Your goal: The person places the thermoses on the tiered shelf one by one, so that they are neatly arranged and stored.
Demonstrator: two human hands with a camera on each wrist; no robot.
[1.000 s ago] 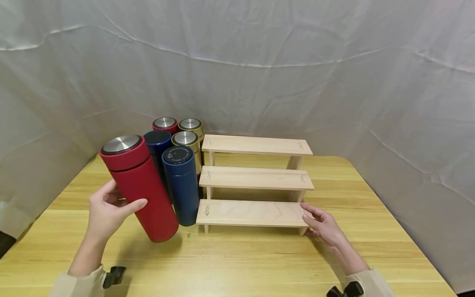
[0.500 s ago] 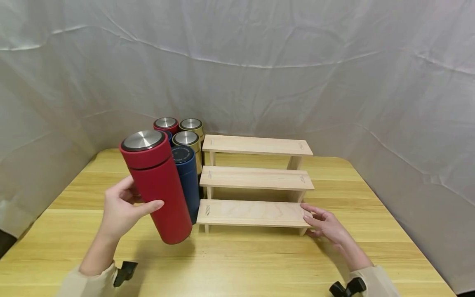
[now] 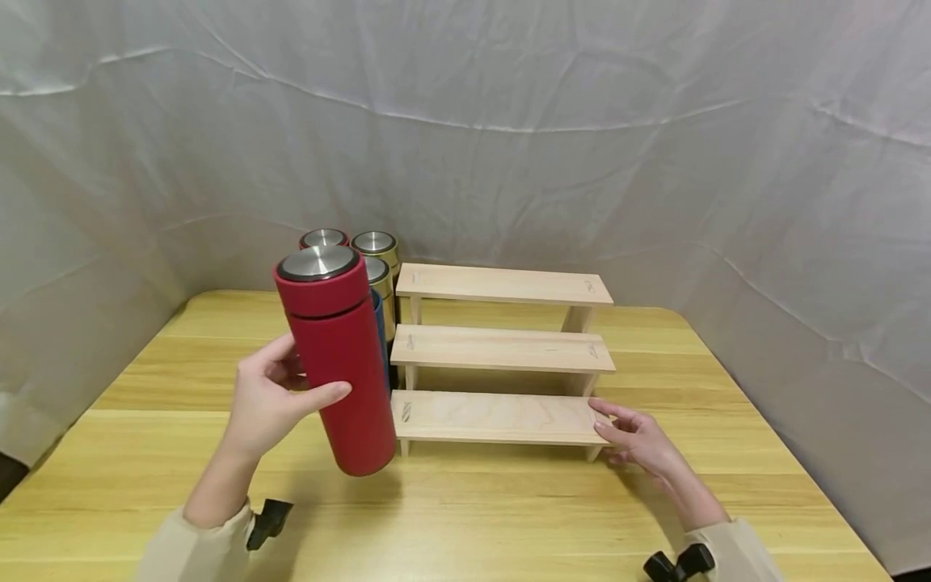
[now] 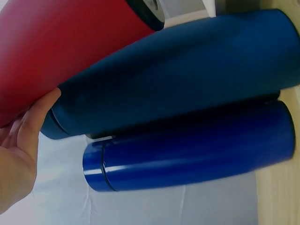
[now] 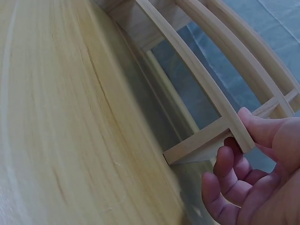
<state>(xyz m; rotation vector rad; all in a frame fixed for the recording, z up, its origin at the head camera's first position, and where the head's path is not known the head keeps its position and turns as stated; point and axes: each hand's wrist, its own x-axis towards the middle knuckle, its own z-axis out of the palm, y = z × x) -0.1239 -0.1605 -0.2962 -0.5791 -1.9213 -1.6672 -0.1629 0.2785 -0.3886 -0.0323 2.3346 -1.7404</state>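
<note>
My left hand (image 3: 272, 404) grips a red thermos (image 3: 338, 356) with a steel-topped lid, thumb across its near side. The thermos leans, its top to the left, and its base is near the front left corner of a three-step wooden display stand (image 3: 502, 416). A matte blue thermos (image 4: 178, 75) and a glossy blue thermos (image 4: 197, 150) stand beside it in the left wrist view; the red one mostly hides them from the head camera. My right hand (image 3: 643, 444) pinches the right end of the lowest step, thumb above and fingers curled beneath.
Behind the held thermos stand another red thermos (image 3: 323, 238) and two gold ones, a far one (image 3: 374, 241) and a nearer one (image 3: 381, 283), by the stand's left side. All rest on a wooden table (image 3: 465, 517). Grey cloth (image 3: 509, 145) hangs around the back and sides.
My left hand has carried the red thermos rightward, and it is more upright now. It now covers most of the blue thermoses in the head view. My right hand stays at the stand.
</note>
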